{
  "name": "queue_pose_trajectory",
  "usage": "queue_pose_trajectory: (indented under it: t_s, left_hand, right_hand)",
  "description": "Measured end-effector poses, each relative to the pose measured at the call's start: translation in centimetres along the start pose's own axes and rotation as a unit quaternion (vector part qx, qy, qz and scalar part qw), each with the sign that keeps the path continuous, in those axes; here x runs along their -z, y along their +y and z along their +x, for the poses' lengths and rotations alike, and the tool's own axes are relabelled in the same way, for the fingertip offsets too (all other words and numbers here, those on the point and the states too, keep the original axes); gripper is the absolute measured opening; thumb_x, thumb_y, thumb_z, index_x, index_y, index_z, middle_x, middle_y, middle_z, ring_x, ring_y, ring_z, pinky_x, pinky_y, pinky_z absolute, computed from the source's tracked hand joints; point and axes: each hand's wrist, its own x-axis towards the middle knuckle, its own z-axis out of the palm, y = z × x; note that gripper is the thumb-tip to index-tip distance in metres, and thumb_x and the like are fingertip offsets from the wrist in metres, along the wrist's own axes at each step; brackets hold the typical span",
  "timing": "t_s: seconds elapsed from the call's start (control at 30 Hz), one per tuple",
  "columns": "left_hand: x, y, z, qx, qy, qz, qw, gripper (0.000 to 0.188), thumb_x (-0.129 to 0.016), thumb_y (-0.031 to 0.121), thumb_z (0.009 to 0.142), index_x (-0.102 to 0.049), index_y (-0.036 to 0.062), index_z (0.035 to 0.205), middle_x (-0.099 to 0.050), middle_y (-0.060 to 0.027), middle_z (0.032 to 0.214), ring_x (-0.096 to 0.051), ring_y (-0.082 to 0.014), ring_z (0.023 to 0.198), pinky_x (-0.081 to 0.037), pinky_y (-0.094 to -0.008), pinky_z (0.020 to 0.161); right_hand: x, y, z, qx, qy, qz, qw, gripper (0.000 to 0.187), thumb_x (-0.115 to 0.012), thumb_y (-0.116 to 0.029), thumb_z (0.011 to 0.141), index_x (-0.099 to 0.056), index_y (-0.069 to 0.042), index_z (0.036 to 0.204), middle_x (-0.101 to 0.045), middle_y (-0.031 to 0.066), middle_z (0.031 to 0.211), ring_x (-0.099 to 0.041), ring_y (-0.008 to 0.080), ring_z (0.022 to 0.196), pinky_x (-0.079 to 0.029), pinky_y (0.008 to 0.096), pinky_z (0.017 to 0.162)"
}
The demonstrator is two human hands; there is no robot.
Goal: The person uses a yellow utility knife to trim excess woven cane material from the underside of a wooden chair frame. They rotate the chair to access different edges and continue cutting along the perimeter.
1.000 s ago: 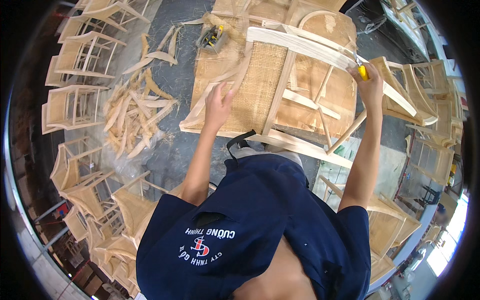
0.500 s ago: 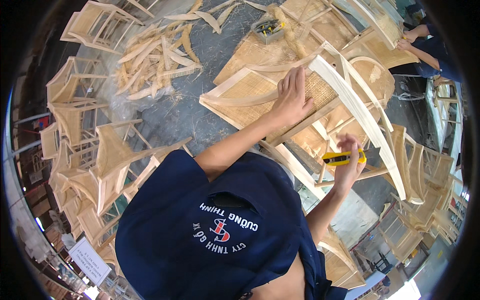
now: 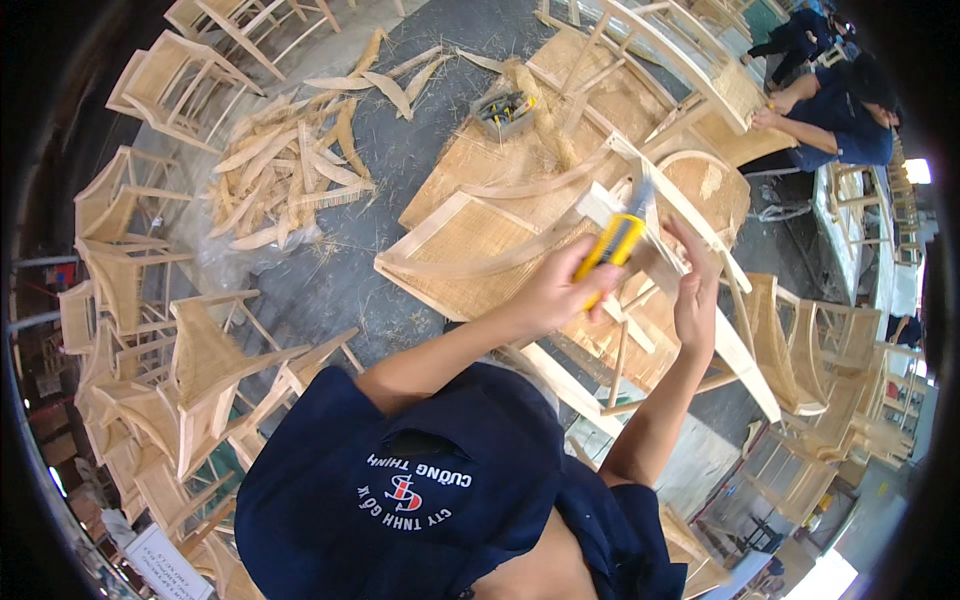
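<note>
My left hand (image 3: 562, 285) is closed around a yellow and black utility knife (image 3: 612, 250), whose blade end points away from me and is blurred. Below the knife lies a pale wooden chair (image 3: 520, 186) with woven cane panels (image 3: 450, 240), resting on its side on a plywood-topped work surface (image 3: 440, 185). My right hand (image 3: 697, 290) has its fingers stretched out and holds nothing, beside the curved chair leg (image 3: 735, 360). From this view I cannot tell whether its palm presses on the wood.
A grey bin of tools (image 3: 503, 115) stands at the far side of the work surface. On the floor to the left is a heap of cane offcuts (image 3: 280, 175). Stacked chairs (image 3: 200, 350) line both sides. A co-worker (image 3: 840, 115) handles another chair at the far right.
The utility knife has passed from my right hand to my left. My left hand has come off the chair frame toward me, and my right hand has opened beside the chair.
</note>
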Motion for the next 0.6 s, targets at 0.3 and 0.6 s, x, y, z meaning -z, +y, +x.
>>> queue_pose_trajectory:
  t_s: [0.3, 0.6]
  left_hand:
    - [14.7, 0.2, -2.2, 0.071, 0.223, 0.043, 0.971, 0.023, -0.044, 0.028, 0.11, -0.049, 0.0063, 0.109, -0.057, -0.0017, 0.079, -0.052, -0.0068, 0.054, -0.039, -0.0224, 0.044]
    - [24.1, -5.5, 1.1, 0.116, 0.188, 0.037, 0.975, 0.014, -0.044, 0.016, 0.11, -0.047, 0.0063, 0.12, -0.056, -0.0034, 0.091, -0.055, -0.0097, 0.064, -0.044, -0.0254, 0.052]
  right_hand:
    - [-2.5, 1.8, -0.9, -0.228, 0.047, -0.324, 0.917, 0.053, -0.038, -0.047, 0.107, -0.077, -0.012, 0.112, -0.075, 0.0173, 0.093, -0.071, 0.0392, 0.088, -0.054, 0.0464, 0.076]
    - [-3.1, 0.7, -2.0, -0.24, 0.08, -0.285, 0.924, 0.045, -0.041, -0.038, 0.106, -0.077, -0.009, 0.105, -0.074, 0.0155, 0.088, -0.072, 0.0351, 0.083, -0.053, 0.0424, 0.072]
